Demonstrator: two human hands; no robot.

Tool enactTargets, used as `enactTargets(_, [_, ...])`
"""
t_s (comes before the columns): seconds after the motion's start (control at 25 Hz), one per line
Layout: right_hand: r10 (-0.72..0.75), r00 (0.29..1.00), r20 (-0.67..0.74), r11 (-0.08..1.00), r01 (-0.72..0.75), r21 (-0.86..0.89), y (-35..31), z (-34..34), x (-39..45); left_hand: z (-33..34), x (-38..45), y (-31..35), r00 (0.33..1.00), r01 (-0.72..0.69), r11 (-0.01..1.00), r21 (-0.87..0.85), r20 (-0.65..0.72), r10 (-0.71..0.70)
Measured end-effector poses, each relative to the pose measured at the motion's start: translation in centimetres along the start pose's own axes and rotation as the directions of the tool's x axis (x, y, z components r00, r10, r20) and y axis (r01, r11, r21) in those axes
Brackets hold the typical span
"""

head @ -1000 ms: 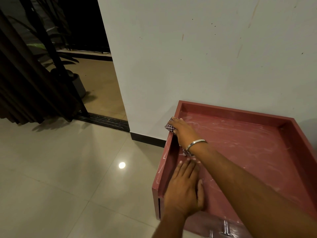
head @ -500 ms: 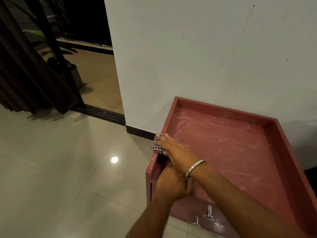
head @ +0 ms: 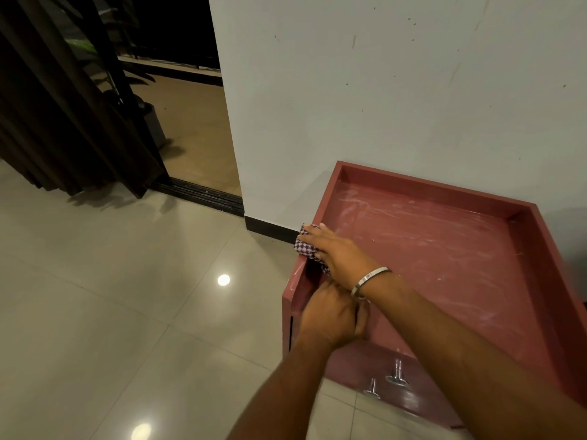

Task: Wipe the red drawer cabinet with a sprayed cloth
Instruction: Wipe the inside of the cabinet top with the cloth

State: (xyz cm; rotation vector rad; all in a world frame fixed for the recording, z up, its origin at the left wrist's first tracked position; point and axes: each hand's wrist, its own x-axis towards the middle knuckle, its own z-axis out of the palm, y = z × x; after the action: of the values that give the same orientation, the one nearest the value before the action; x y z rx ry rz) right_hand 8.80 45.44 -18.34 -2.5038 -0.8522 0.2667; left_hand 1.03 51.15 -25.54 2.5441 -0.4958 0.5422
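Red cabinet (head: 444, 265) | right hand (head: 343, 255) pressing cloth (head: 305, 246) on rim

Cabinet (head: 444, 265) against wall (head: 381, 106), right hand (head: 341, 254) pressing cloth (head: 305, 246) on its left rim, left hand (head: 330, 315) just in front, curtain (head: 63, 122) far left.

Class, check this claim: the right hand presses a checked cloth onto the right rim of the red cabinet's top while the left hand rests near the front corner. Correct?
Not quite. The head view shows the right hand pressing the checked cloth onto the left rim of the red cabinet, not the right; the left hand is near the front corner.
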Motion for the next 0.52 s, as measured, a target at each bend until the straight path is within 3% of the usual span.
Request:
enactTargets(0.12, [-0.059, 0.997, 0.042, 0.998, 0.057, 0.039, -1.0, 0.5, -2.1, 0.4, -1.5, -0.1, 0.999, -0.037, 0.999, -0.031, 0.007, 0.037])
enactTargets(0.4, [-0.206, 0.966, 0.158, 0.978, 0.207, 0.011, -2.0, 2.1, -4.8, -0.7, -4.1, 1.0, 0.995, -0.1, 0.99, 0.102, 0.012, 0.099])
enactTargets(0.52, [-0.268, 0.947, 0.175, 0.955, 0.285, -0.081, -1.7, 2.0, -5.3, -1.4, -4.2, 1.4, 0.998, -0.067, 0.992, 0.105, 0.017, 0.065])
